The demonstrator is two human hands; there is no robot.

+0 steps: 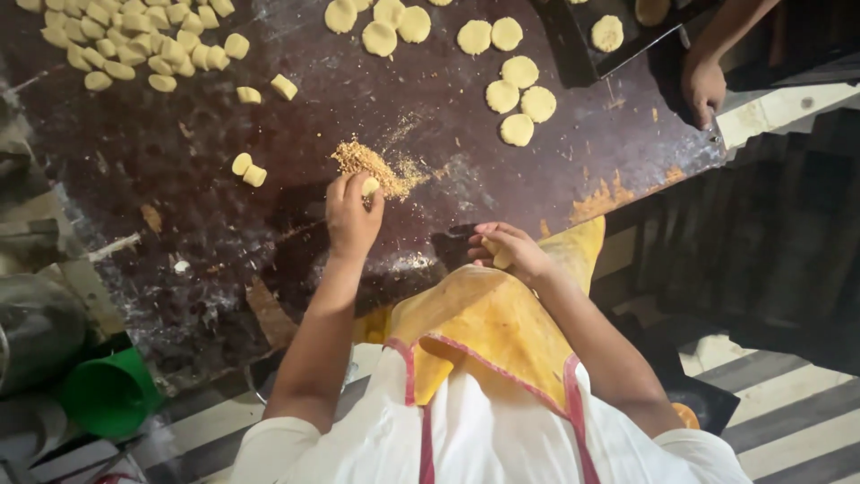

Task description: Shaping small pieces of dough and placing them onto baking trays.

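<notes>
Pressing a small dough piece (pixel 370 186) into the crumb heap (pixel 376 168) near the desk's (pixel 430 99) front edge, the left hand (pixel 351 218) pinches it while the right hand (pixel 511 253) cups another dough piece (pixel 498 254); both look soft, light, easily dented, best held at the sides.

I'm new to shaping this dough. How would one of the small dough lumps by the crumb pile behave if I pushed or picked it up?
The two dough lumps look short and rounded, so a push might roll them. The flattened rounds nearby suggest the dough is soft and dents easily. The left hand holds a piece with only fingertips, so it seems light.
</notes>
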